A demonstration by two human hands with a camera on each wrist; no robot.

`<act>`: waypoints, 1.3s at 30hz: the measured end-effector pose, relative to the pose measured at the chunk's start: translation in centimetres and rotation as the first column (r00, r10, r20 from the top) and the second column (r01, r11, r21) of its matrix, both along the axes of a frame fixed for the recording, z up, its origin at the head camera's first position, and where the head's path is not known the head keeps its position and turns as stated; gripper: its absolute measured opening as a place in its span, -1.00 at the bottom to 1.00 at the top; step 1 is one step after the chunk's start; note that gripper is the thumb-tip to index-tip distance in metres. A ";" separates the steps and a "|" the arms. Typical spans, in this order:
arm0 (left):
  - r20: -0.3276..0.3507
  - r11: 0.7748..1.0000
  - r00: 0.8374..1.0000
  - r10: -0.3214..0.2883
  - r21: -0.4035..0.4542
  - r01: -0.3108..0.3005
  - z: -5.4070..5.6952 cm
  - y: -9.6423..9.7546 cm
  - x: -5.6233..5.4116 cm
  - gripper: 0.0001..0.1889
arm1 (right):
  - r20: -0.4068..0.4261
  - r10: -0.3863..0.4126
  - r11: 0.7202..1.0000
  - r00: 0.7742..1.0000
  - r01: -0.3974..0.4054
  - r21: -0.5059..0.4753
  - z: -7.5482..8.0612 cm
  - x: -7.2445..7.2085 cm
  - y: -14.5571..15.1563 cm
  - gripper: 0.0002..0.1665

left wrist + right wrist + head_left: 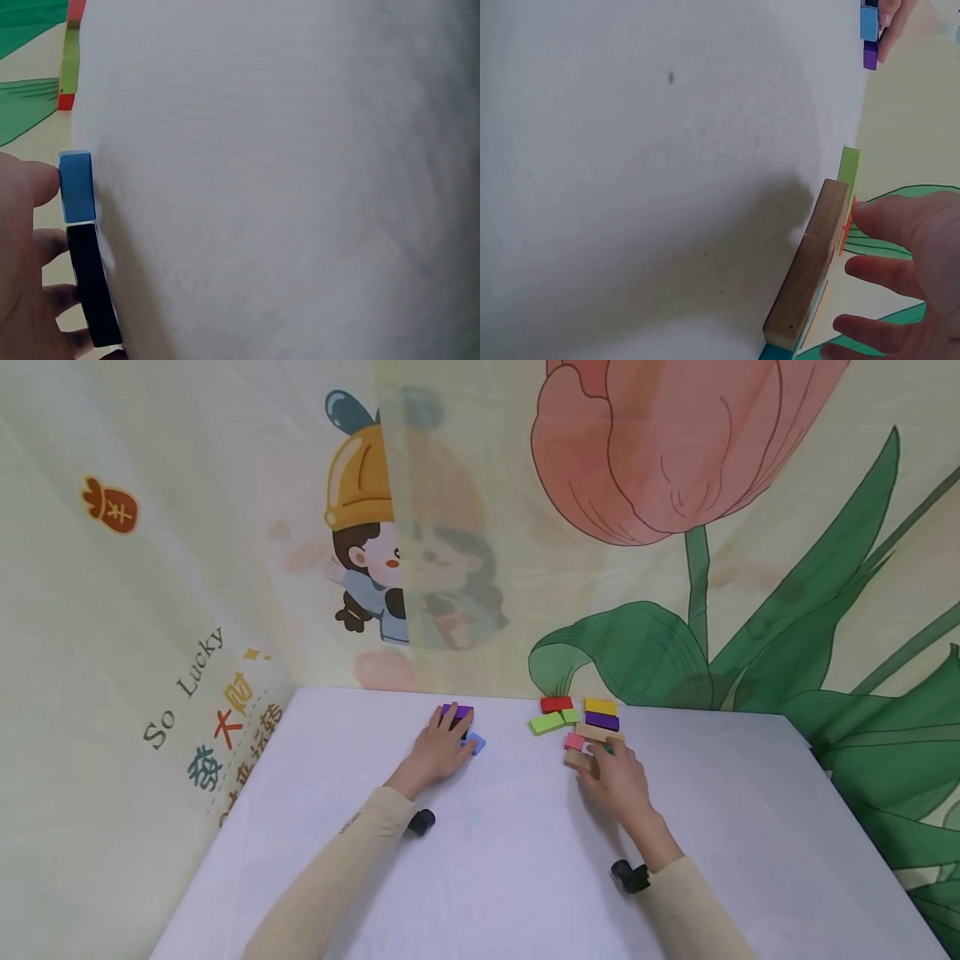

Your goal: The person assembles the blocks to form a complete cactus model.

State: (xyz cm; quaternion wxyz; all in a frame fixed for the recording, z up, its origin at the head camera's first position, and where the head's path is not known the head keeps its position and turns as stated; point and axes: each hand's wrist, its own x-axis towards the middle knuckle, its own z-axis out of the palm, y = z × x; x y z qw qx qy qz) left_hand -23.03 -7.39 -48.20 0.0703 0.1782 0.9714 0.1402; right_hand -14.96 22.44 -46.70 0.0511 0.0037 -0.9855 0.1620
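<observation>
on the white table, at the far side, the left hand and right hand have loose fingers, not squeezing. a wooden block is by the right one; a black block, purple block and blue block touch the left. the step looks like lining up blocks; next seems to need gentle nudging.

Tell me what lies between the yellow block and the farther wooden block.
A dark purple block lies between the yellow block and the farther wooden block; the head view shows this.
</observation>
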 end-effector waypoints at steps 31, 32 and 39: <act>-0.017 0.998 1.000 -0.019 0.067 0.020 0.3 -0.2 0.4 -0.35 | 0.003 -0.006 1.000 1.000 0.006 -0.005 0.3 -0.2 -1.2 -0.74; -0.017 0.997 1.000 -0.018 0.068 0.019 0.3 -0.2 0.4 -0.35 | 0.018 -0.005 1.000 1.000 0.005 -0.015 0.4 -0.1 -1.2 -0.70; -0.009 0.999 1.000 -0.013 0.033 0.013 0.4 -0.1 0.3 -0.35 | 0.115 0.039 0.962 0.993 -0.007 -0.273 1.5 1.4 -1.2 -0.40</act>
